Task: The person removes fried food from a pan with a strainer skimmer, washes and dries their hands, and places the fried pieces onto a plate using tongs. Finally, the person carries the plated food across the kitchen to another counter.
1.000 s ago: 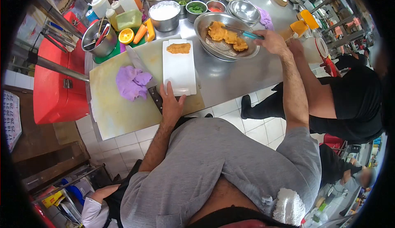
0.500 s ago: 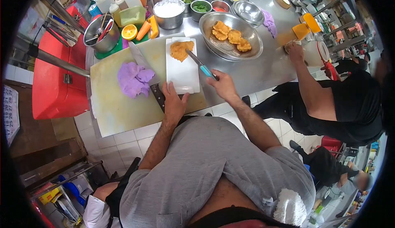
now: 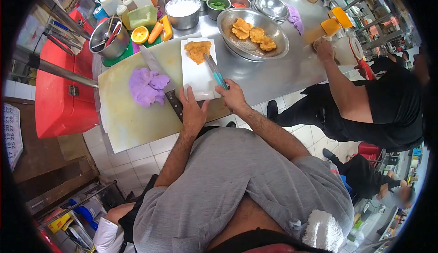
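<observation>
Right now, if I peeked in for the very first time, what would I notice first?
Probably the bright purple cloth bunched on the cutting board. Next, the golden-brown food on the white plate, with turquoise-handled tongs in the right hand. More golden pieces sit in the big metal bowl, farther right.

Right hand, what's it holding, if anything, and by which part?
The right hand holds the tongs by the near end of their turquoise handles.

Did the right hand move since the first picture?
Yes, leftward: the right hand went from the steel bowl to the right edge of the white rectangular plate.
</observation>
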Available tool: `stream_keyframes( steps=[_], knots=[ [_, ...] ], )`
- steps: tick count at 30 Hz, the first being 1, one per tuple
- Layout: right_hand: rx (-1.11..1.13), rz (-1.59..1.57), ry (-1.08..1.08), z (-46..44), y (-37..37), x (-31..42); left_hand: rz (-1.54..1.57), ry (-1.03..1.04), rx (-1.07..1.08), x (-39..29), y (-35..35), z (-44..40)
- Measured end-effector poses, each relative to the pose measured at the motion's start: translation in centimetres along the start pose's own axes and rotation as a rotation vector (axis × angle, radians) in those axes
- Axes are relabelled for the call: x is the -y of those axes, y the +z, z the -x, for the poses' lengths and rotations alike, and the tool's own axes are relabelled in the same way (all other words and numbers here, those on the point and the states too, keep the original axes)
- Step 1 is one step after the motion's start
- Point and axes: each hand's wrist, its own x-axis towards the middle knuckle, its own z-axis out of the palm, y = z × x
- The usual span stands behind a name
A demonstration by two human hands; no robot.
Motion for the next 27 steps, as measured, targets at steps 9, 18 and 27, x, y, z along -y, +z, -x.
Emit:
stream_keyframes(
  steps=[9, 18, 27],
  knots=[
    [0.075, 0.176, -0.264, 4.0, -4.8, 0.8, -0.025, 0.027, -0.028, 0.7, 0.0, 0.2],
    [-0.362, 0.963, -0.294, -0.7, -16.9, 8.6, -0.109, 0.074, -0.046, 0.4, 0.0, 0.3],
    [-0.412, 1.243, -0.397, -7.9, -15.9, 6.6, -0.071, 0.027, -0.014, 0.3, -0.1, 0.3]
  ],
)
